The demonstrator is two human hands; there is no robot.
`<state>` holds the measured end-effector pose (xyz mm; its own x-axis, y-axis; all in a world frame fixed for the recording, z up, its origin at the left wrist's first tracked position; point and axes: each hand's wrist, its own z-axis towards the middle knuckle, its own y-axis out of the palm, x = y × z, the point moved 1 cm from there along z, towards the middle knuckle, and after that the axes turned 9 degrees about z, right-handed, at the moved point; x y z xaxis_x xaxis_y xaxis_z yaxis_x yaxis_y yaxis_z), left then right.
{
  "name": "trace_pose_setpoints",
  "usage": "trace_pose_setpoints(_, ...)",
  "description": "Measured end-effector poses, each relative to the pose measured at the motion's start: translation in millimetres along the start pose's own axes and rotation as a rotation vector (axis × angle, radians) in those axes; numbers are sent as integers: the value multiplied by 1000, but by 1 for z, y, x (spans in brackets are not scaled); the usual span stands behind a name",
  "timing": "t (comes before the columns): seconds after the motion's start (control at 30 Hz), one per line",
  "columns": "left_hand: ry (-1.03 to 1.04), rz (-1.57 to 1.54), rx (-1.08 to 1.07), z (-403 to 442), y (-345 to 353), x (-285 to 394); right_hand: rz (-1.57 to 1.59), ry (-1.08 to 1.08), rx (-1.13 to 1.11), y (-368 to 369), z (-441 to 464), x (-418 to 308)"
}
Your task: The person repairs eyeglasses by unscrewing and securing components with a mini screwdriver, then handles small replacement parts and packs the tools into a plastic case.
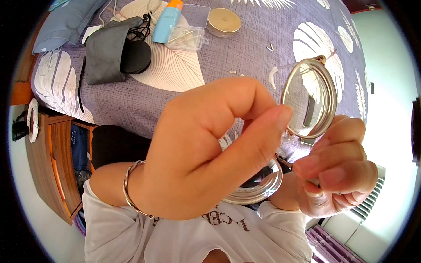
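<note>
A pair of eyeglasses point(332, 87) with thin metal rims and thick lenses is held up close to me, one lens above the other. My left hand point(210, 144), with a twisted silver bracelet point(126, 186) at its wrist, pinches the frame near the bridge between thumb and forefinger. Beside the clear nose pads, a thin dark metal tool point(285, 163), apparently a small screwdriver, points toward the bridge. My right hand point(337, 166) is closed around its other end, fingers curled. Whether the tip touches a screw cannot be made out. My left hand partly hides the lower lens.
On the patterned bedspread point(245, 52) lie a grey pouch point(105, 55) with black round pads point(137, 57), a blue bottle point(166, 24), an open clear plastic case point(186, 37), a gold compact point(224, 22) and several tiny loose pieces point(270, 47). A wooden cabinet point(61, 162) stands at left.
</note>
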<state>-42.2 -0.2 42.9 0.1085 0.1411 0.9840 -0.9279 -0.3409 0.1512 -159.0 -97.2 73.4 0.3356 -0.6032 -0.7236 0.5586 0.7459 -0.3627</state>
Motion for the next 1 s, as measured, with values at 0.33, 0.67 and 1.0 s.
trace_pose_setpoints(0.33, 6, 16, 21, 0, 0, -2, -17, 18, -2, 0, 0, -2)
trace_pose_setpoints(0.67, -21, 4, 19, 0, 0, 0, -25, 13, 61, 3, -1, -3)
trace_pose_setpoints(1.0, 9, 12, 23, 1, 1, -1, -40, -11, 173, 11, 0, -5)
